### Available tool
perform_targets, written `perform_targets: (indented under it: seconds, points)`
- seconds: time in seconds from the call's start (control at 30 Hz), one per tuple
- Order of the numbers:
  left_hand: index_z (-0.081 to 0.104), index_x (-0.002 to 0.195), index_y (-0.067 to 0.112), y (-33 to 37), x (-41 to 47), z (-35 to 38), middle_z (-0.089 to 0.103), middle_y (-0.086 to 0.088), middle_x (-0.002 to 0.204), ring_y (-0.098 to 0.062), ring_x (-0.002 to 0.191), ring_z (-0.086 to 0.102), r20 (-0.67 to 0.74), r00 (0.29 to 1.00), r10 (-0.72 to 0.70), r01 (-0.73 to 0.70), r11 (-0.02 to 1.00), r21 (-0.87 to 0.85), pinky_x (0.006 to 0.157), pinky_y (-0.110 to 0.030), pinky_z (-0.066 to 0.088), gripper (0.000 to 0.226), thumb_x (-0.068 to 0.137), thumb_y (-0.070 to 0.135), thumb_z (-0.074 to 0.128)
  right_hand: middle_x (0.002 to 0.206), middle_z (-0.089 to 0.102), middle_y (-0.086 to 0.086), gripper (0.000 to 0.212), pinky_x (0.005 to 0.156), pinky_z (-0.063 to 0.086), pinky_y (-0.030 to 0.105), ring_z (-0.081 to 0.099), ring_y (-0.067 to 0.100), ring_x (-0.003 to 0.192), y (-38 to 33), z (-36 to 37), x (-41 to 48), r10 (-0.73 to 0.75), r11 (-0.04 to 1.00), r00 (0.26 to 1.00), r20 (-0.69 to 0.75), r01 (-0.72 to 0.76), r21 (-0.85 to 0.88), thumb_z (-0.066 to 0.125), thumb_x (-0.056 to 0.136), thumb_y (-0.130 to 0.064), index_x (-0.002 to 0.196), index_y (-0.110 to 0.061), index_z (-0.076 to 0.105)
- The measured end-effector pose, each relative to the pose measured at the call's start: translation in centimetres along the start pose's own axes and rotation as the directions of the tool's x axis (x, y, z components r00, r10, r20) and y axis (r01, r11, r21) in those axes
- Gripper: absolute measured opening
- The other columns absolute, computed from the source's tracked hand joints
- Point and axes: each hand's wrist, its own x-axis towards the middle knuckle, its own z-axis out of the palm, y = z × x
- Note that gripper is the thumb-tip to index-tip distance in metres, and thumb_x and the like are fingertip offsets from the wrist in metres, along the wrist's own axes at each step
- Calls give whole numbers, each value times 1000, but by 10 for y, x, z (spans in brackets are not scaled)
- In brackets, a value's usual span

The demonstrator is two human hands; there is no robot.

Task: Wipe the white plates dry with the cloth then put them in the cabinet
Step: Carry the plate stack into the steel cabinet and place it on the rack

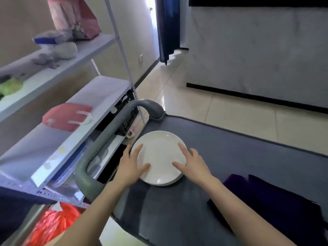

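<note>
So, at the lower right of the frame the purple cloth [266,201] lies on the grey surface [230,148]. At centre, the left hand [132,164] and right hand [192,162] rest open, fingers spread, on the stacked white plates [159,157]. Lifted this loosely, the top plate could slide off. Farther left, a black crate [127,118] sits under a shelf; its contents are too dark to tell.

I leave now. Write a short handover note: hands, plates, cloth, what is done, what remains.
Left hand and right hand: both open, fingers resting on the top white plate, one at each side.
Plates are stacked on the grey cart.
Purple cloth lies apart beside the right arm, held by no hand.
Done: whether the plates are dry cannot be seen.
Left: storing them.
</note>
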Motion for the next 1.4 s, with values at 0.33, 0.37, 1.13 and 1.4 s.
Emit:
perform_targets:
  seconds: [0.33, 0.37, 1.13, 1.4]
  points:
    - [41, 146, 38, -3, 8, 15, 44, 6, 144, -15, 130, 45, 39, 994, -99, 107, 937, -332, 105, -28, 36, 86, 69, 51, 76, 128, 27, -4, 71, 94, 39, 25, 51, 17, 106, 18, 17, 30, -11, 938, 993, 114, -30, 345, 62, 85, -57, 141, -67, 19]
    - [42, 146, 37, -3, 8, 16, 46, 8, 144, -13, 130, 45, 33, 994, -104, 109, 927, -359, 105, -28, 36, 85, 70, 48, 78, 128, 27, -4, 70, 92, 38, 24, 51, 16, 104, 18, 19, 32, -2, 921, 995, 103, -39, 389, 63, 86, -53, 140, -67, 22]
    - [53, 132, 50, -14, -69, -25, 50, 4, 136, -18, 120, 53, -249, 923, -293, 126, 842, -525, 103, -42, 47, 75, 66, 38, 86, 118, 31, -8, 62, 86, 37, 14, 43, -6, 99, -50, 19, 2, -211, 837, 977, 16, 172, 520, 77, 81, -33, 116, -71, 42]
    - [55, 133, 45, -63, -180, -90, 54, 14, 129, -1, 110, 56, -451, 799, -398, 64, 801, -595, 79, -7, 44, 77, 62, 40, 83, 119, 31, -5, 61, 90, 44, 20, 44, -4, 98, -164, 47, -64, -452, 817, 889, 68, 383, 431, 75, 82, -31, 128, -59, 47]
